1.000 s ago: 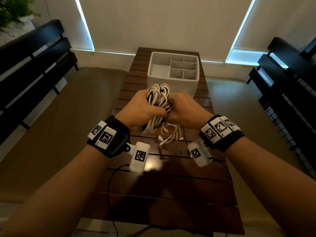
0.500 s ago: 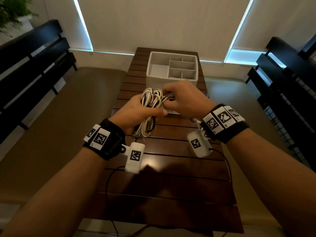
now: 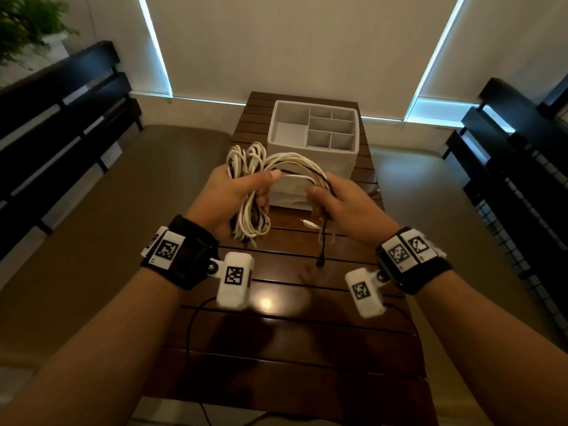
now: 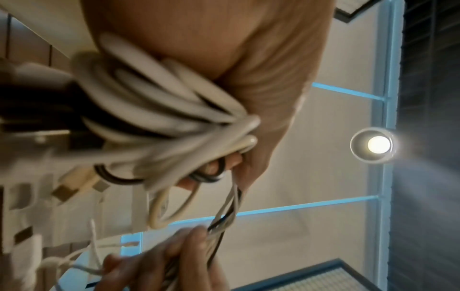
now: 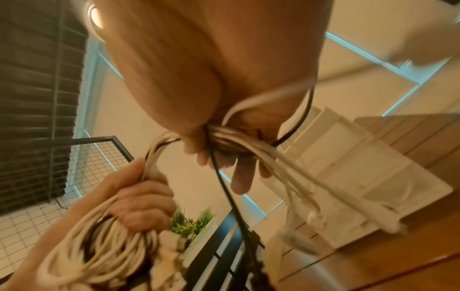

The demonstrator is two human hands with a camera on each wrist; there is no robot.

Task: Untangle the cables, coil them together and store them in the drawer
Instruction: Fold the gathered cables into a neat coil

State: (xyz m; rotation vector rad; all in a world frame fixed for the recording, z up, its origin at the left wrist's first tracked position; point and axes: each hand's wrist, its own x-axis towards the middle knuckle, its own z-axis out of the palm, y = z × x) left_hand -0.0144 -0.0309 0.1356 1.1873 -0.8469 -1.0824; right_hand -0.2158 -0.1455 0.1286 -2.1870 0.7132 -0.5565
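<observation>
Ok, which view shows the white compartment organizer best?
The head view: the white organizer sits whole on the slatted table, its open top and dividers visible. The right wrist view catches only its blurred front, seemingly a drawer panel, behind dangling cables. The left wrist view shows just a blurred pale sliver.

Home living room or sunroom: slatted wooden surface [image 3: 295, 348], drawn roller blinds [image 3: 292, 41], potted plant [image 3: 27, 23], dark benches [image 3: 61, 118], recessed ceiling light [image 4: 378, 145].
</observation>
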